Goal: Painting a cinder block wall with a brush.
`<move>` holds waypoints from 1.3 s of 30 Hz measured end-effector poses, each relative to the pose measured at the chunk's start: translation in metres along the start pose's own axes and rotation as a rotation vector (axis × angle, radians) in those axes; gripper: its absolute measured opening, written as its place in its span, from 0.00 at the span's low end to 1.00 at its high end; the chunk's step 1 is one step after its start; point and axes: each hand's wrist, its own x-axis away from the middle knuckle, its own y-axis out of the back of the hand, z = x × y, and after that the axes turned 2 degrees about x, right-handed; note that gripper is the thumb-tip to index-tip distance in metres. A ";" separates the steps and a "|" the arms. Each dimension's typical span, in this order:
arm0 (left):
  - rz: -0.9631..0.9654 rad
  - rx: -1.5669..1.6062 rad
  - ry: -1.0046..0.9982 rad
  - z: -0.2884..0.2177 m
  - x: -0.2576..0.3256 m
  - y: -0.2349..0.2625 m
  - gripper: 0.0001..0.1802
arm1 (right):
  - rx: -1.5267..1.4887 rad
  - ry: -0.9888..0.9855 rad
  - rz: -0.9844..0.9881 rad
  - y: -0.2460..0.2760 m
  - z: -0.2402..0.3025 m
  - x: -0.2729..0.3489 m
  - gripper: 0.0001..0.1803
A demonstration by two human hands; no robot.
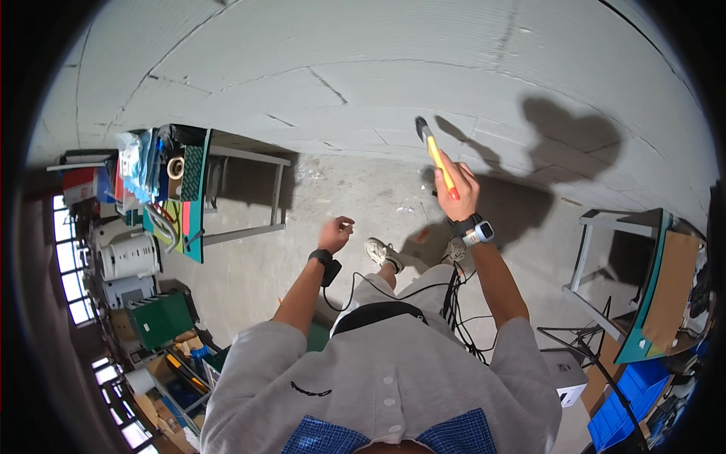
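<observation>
My right hand is closed round the yellow handle of a paintbrush, which has a red butt end and a dark head. The brush points up and slightly left toward the pale grey wall, and its shadow falls on the wall to the right. Whether the dark head touches the wall I cannot tell. My left hand hangs lower and to the left, its fingers loosely curled and apart, with nothing in it.
On the left a green-topped table carries bags, a tape roll and other goods. Another table with cardboard stands at the right, near a tripod and a blue crate. Black cables hang by my right leg.
</observation>
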 end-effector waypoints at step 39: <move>0.957 -0.732 0.004 0.171 -0.009 -0.087 0.37 | 0.493 -0.117 -0.454 -0.004 -0.014 -0.003 0.20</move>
